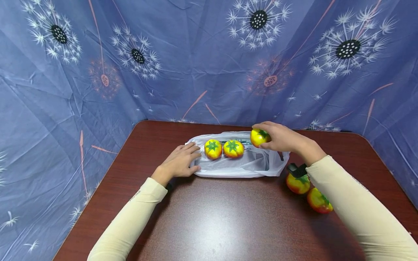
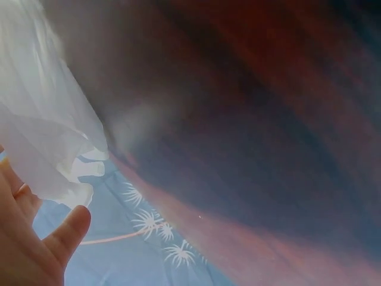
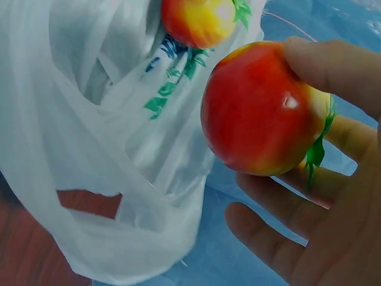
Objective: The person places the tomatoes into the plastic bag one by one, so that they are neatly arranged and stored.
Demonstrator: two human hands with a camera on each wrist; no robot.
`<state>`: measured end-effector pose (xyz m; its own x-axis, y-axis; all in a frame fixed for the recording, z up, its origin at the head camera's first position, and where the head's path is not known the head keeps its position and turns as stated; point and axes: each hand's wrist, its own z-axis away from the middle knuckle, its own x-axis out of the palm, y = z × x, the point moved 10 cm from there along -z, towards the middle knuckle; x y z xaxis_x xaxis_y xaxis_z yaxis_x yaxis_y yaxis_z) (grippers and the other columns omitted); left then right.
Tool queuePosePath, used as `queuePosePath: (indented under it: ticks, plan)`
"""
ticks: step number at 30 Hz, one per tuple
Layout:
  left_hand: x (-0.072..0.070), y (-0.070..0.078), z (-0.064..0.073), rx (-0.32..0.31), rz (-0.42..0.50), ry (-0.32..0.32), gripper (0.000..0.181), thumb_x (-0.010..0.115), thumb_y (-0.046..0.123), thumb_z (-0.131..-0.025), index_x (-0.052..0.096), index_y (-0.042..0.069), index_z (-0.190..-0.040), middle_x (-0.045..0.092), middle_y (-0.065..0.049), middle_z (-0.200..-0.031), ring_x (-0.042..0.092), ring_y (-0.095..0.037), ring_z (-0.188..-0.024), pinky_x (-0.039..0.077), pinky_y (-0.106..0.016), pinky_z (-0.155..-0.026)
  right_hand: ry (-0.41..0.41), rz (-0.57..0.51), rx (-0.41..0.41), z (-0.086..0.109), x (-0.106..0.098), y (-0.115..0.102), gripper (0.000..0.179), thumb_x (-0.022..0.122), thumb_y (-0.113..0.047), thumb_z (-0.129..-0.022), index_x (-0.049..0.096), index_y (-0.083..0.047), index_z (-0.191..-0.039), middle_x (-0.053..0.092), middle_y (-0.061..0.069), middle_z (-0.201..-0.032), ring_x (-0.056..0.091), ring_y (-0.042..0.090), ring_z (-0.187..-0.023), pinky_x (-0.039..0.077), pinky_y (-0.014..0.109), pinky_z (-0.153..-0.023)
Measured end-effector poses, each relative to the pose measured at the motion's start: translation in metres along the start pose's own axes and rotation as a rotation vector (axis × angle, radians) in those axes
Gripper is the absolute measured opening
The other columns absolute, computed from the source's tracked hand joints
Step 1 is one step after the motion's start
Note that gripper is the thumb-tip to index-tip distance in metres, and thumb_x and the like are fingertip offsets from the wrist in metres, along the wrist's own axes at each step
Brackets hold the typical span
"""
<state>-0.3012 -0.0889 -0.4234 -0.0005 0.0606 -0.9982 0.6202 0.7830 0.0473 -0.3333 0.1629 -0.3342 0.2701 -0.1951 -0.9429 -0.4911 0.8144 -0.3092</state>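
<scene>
Two fruits (image 1: 213, 149) (image 1: 233, 148) are laid on the bag (image 1: 228, 166), a third (image 1: 258, 137) pinched by right fingers (image 3: 280, 202), two others (image 1: 297, 184) (image 1: 319, 200) left at four o'clock; left fingers (image 1: 193, 149) are spread, empty, at nine.

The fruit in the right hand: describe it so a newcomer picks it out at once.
On the table, near its far edge, lies a white bag. In the head view, the fruit shows yellow at the bag's right end, held by the right hand. Only this fruit is held; the left pair and the near-right pair are not.
</scene>
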Motion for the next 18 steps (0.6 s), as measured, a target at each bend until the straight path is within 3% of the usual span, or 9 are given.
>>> queuePosePath:
  ticks: [9, 14, 18]
  plan:
    - [-0.001, -0.001, 0.001, -0.003, 0.026, 0.005, 0.049, 0.060, 0.045, -0.091, 0.064, 0.015, -0.130, 0.051, -0.008, -0.149, 0.037, -0.031, -0.147, 0.037, -0.053, -0.113, 0.006, -0.007, -0.023, -0.007, 0.019, 0.000, 0.067, 0.072, -0.019, -0.086, 0.045, -0.011, -0.148, 0.044, 0.023, -0.149, 0.052, 0.041, -0.126, 0.047, 0.058, -0.100]
    - [-0.003, -0.002, 0.000, -0.011, 0.035, 0.011, 0.050, 0.061, 0.046, -0.090, 0.065, 0.016, -0.130, 0.052, -0.007, -0.149, 0.037, -0.030, -0.147, 0.037, -0.053, -0.114, 0.012, 0.045, -0.044, -0.012, 0.035, -0.001, 0.067, 0.073, -0.020, -0.085, 0.048, -0.009, -0.146, 0.050, 0.021, -0.145, 0.056, 0.038, -0.121, 0.048, 0.056, -0.101]
    - [-0.004, -0.001, -0.002, -0.008, 0.044, 0.009, 0.052, 0.062, 0.047, -0.089, 0.065, 0.015, -0.130, 0.052, -0.008, -0.149, 0.036, -0.030, -0.148, 0.036, -0.053, -0.115, 0.016, 0.063, -0.059, -0.013, 0.045, 0.000, 0.067, 0.075, -0.018, -0.083, 0.050, -0.007, -0.144, 0.050, 0.022, -0.145, 0.054, 0.040, -0.127, 0.046, 0.056, -0.105]
